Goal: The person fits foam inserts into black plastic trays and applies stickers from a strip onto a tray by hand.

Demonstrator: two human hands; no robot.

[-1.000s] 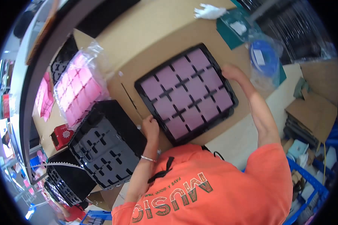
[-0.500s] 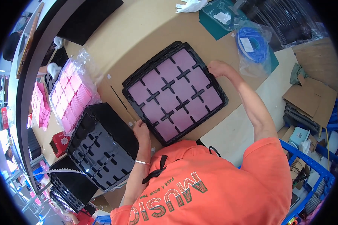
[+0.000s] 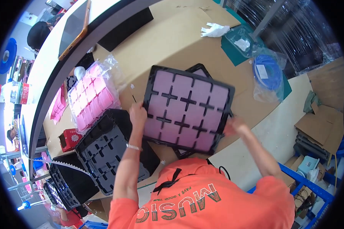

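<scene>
A square black tray [image 3: 188,100] with pink panels between black cross-shaped dividers is in front of me, turned at an angle over a second black tray [image 3: 200,69]. Only corners of that lower tray show, at the top and bottom. My left hand [image 3: 138,114] is closed on the upper tray's left edge. At the lower right edge, my right hand [image 3: 235,127] grips the same tray, its fingers slightly blurred. To the left, a stack of deep black trays [image 3: 107,152] stands close to my left forearm.
Bagged pink divider sheets [image 3: 91,97] and a red box [image 3: 69,139] lie to the left. At the far right are a bagged blue coil [image 3: 266,72], a clear plastic tub [image 3: 240,40] and a white glove [image 3: 215,30]. Folded cardboard [image 3: 319,124] and a blue rack [image 3: 305,183] stand at right.
The upper tray has been lifted and turned off the lower one, which now peeks out beneath. My right hand has moved from the tray's upper right side to its lower right edge.
</scene>
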